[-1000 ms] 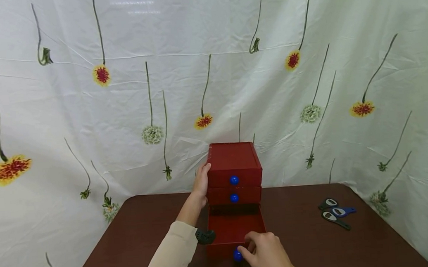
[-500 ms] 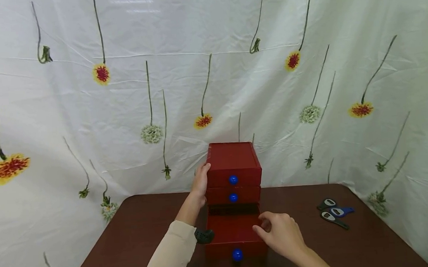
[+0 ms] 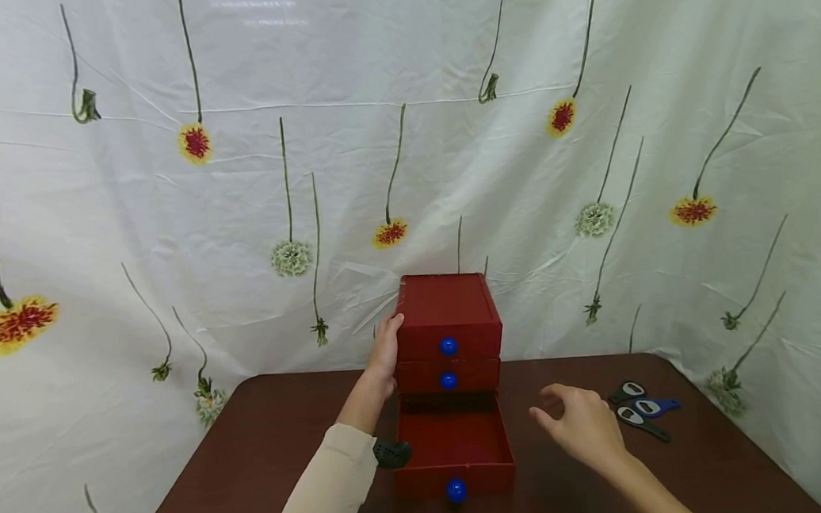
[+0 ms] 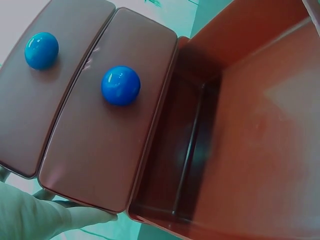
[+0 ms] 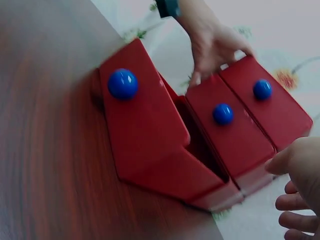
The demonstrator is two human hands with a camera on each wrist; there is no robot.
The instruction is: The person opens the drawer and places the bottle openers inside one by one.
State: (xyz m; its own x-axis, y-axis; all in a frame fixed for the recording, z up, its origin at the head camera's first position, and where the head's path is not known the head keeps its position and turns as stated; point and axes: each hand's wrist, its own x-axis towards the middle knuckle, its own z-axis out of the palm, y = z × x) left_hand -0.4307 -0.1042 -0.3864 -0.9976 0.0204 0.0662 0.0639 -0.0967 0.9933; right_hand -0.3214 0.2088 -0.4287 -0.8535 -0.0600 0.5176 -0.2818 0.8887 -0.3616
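My left hand (image 3: 385, 354) is on the left side of the red drawer cabinet (image 3: 449, 300), fingers laid against it, pressing rather than clenched, and it looks as though that steadies the stack. My right hand (image 3: 581, 423) is in the air to the right of the cabinet, fingers loosely bent, a gap between thumb and fingertips, nothing held!

In front of me the bottom drawer (image 3: 486, 478) is pulled well out, its red floor showing, its blue knob (image 3: 456, 489) free of any fingers. Above it the middle drawer (image 3: 419, 378) and the top drawer (image 3: 417, 345) sit closed.

So, I'd call it this: the pulling-out is done, and the step in hand looks like the turn from the drawer to the loose things. Those lie on the bench (image 3: 252, 450), just beyond my right hand: a blue opener (image 3: 653, 407) with two dark openers (image 3: 640, 423) clustered about it, bottle openers by the look of them.

If one of those is wanted, the next move calls for a low reach outward and a careful pinch on a flat handle, with my left palm holding the cabinet steady. Behind it all hangs the flower-printed cloth (image 3: 439, 48).
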